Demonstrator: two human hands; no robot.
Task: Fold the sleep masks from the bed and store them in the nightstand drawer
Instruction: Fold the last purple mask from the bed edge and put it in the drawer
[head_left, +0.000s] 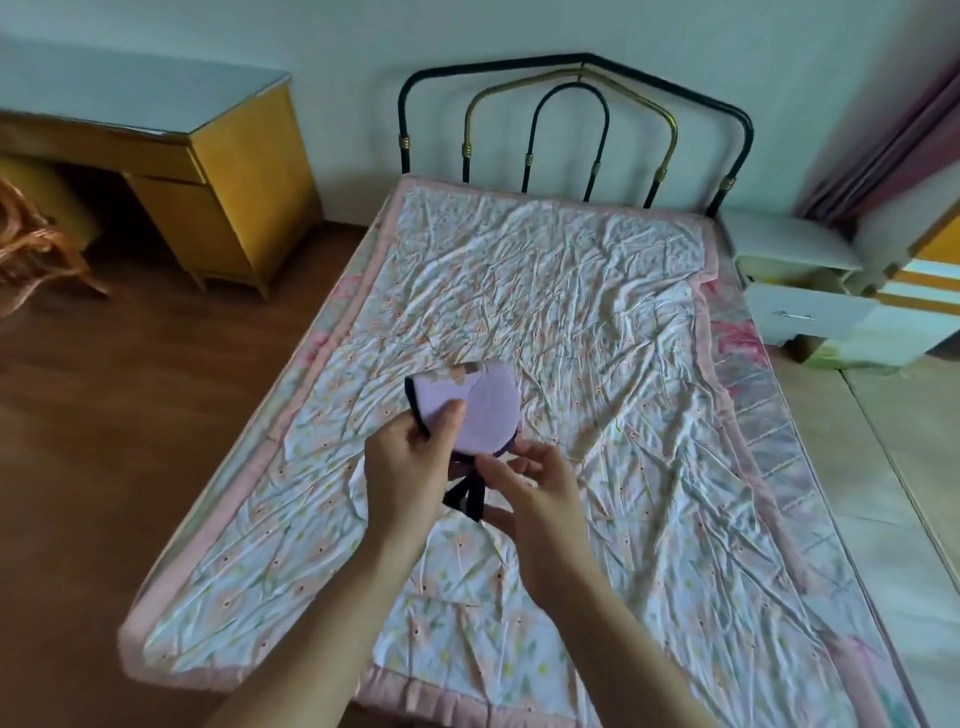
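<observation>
A lilac sleep mask (485, 410) with dark trim is held up above the bed (519, 291), folded over on itself. My left hand (415, 462) pinches its lower left edge between thumb and fingers. My right hand (530, 493) grips the mask's lower right edge, where the dark strap (465, 496) hangs down between both hands. The white nightstand (800, 270) stands at the bed's far right corner, its drawer (805, 312) pulled out slightly. No other mask shows on the crumpled floral quilt.
A black and brass metal headboard (571, 130) closes the far end of the bed. A yellow wooden desk (208, 171) stands at the left on the wooden floor, with a rattan chair (31, 239) beside it. Pink curtains (893, 130) hang at the right.
</observation>
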